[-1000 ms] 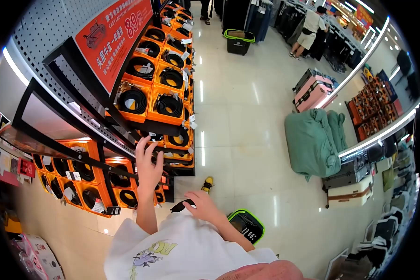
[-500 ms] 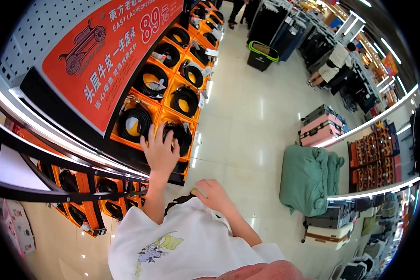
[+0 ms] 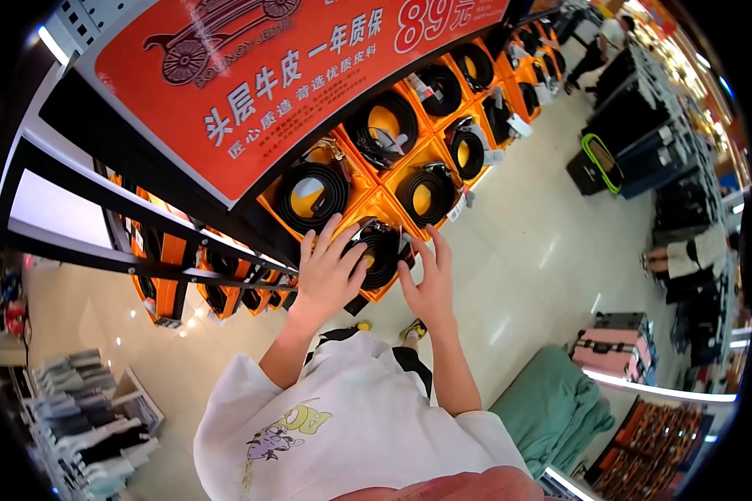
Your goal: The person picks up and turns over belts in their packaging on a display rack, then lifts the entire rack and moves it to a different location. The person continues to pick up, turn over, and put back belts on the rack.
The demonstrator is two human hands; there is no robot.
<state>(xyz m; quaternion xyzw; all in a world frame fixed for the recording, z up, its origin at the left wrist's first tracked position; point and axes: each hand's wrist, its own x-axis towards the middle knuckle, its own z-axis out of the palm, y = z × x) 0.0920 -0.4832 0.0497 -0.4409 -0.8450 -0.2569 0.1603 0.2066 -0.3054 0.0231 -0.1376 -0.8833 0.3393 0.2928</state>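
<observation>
Now our left hand (image 3: 327, 271) and right hand (image 3: 432, 282), fingers spread and gripping nothing, bracket 1 coiled belt (image 3: 383, 253) in its orange box (image 3: 382, 292); we'd need to close them to lift it

retail shop: orange display rack (image 3: 443, 159) of coiled belts (image 3: 312, 193), red 89-yuan price sign (image 3: 309, 58), suitcases (image 3: 614, 351), clothing racks (image 3: 652, 125), shopping basket (image 3: 597, 163) in the aisle.

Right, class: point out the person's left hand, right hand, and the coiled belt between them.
left hand (image 3: 330, 274), head view, back of the hand.
right hand (image 3: 432, 284), head view, back of the hand.
coiled belt (image 3: 386, 255), head view, black coil's uncovered side.
</observation>
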